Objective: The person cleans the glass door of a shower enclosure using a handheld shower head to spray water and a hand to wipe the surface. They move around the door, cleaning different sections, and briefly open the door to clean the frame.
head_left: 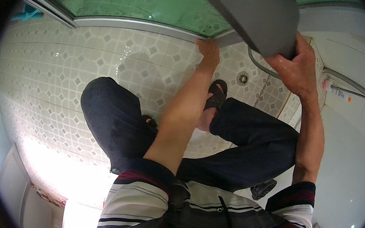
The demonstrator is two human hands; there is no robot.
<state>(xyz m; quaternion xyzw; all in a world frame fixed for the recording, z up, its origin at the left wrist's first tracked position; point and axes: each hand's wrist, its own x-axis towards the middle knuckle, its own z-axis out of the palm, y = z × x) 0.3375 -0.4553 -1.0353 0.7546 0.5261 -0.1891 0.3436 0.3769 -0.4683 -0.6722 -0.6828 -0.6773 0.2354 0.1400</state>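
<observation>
My right hand (296, 71) grips the near end of a large dark-grey, flat, round-cornered thing (265, 13); its kind does not show, and its far end runs out of the top of the view. My left hand (209, 52) is stretched low to the corner of the metal frame (140, 24) under the wet green glass panel (147, 4). Its fingers look curled against the rail, mostly hidden, so what they hold cannot be made out. A grey hose (261, 65) hangs below the grey thing, left of my right hand.
Wet patterned tiles (134, 59) cover the floor, with a round drain (242, 78) beside my sandalled foot (217, 94). A low ledge (288, 104) edges the floor at right. Against the white wall lie another hose (349, 81) and a thin brush-like stick (341, 90).
</observation>
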